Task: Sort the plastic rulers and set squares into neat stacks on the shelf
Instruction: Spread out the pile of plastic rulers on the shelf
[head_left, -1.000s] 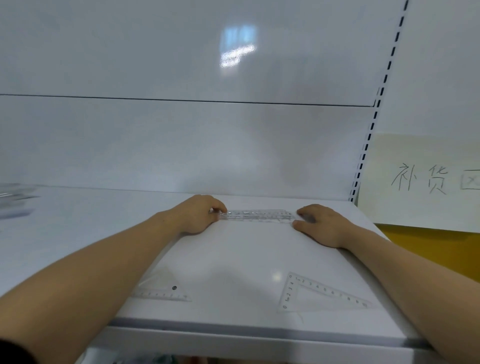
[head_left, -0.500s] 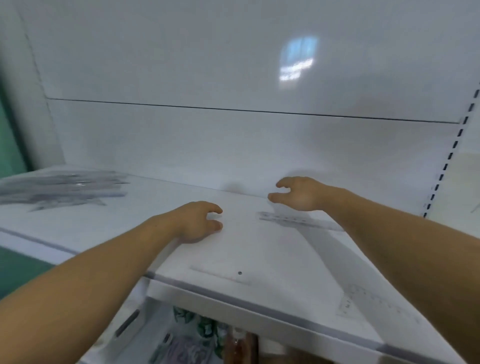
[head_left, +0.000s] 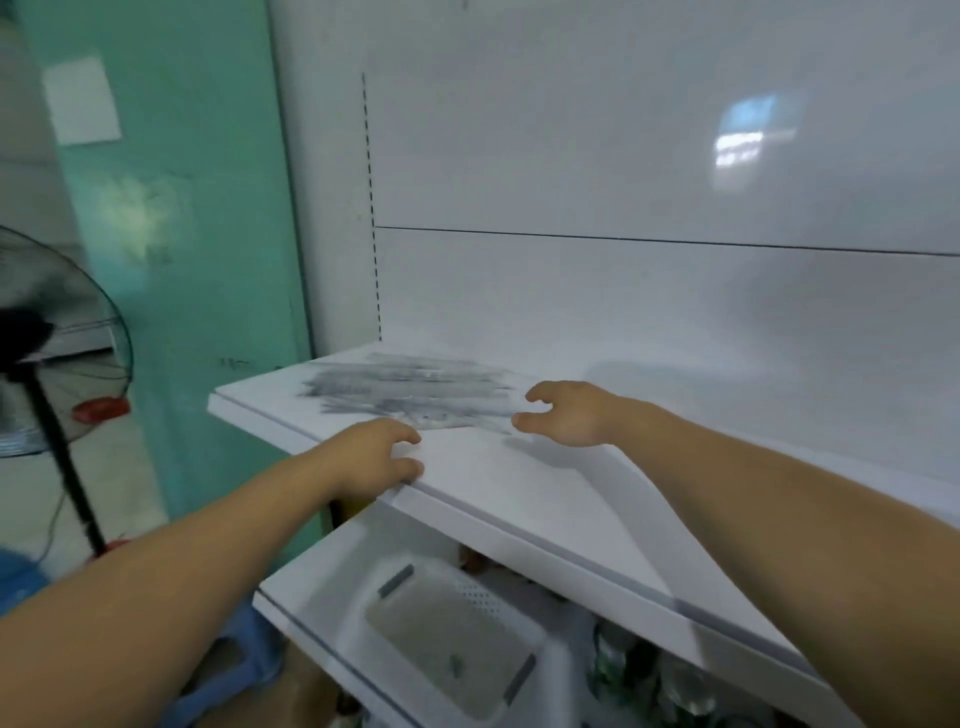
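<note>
Blurred ruler pile (head_left: 410, 389) on shelf (head_left: 519, 488).
Empty left hand (head_left: 379, 452) at shelf edge, fingers loosely curled; right hand (head_left: 571, 413) beside pile, fingers spread, empty.

Bright, soft, even light. A window's reflection glares on the white back panel (head_left: 748, 135) at two o'clock. Motion blur smears the pile of rulers (head_left: 410, 397) and the fan (head_left: 62, 364) at nine o'clock. A faint shadow lies under the right hand (head_left: 571, 413). The forearms balloon toward the bottom corners.
</note>
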